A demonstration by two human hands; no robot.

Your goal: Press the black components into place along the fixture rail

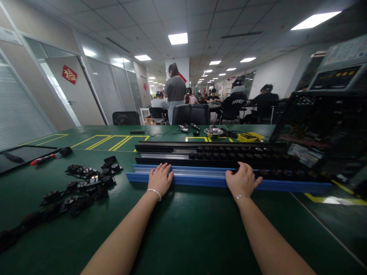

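A long blue rail [197, 180] lies across the green table in front of me. My left hand [160, 178] is draped over its left portion, with fingers reaching across the channel and thumb at the near wall. Farther right, my right hand [243, 178] curls over the same rail, thumb and index finger around a small dark part that is mostly hidden. Black round-topped parts [286, 174] sit in a row inside the rail to the right of this hand. Behind it, parallel black rails [160, 160] hold more such parts in their right portions.
Loose black parts [86, 187] are heaped at left, beside a red-handled screwdriver [43, 159] and a dark flat panel [17, 157]. Behind the rails are a metal bowl [213, 131], a yellow tray [250, 137] and cables. An open computer case [312, 130] stands at right. Several people sit or stand beyond.
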